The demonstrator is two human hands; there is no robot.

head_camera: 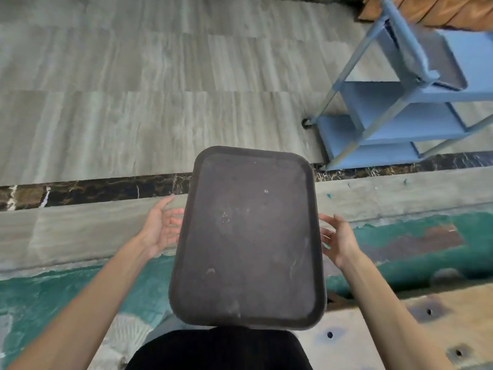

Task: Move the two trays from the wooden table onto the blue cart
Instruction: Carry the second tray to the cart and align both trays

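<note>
I hold a dark rectangular tray [248, 236] level in front of my body, above the floor. My left hand [161, 227] grips its left long edge, fingers reaching under the rim. On the opposite edge, my right hand [337, 237] grips the same way. The blue cart [394, 102] stands at the upper right with three shelves. A second dark tray [440, 57] lies on its top shelf. The wooden table [394, 332], worn and dotted with holes, shows at the lower right, beside my right forearm.
Grey tiled floor [160, 89] spreads ahead and to the left, crossed by a dark marble strip [106, 186]. A teal patterned carpet [53, 289] lies under me. Orange-brown cloth [440, 9] hangs behind the cart.
</note>
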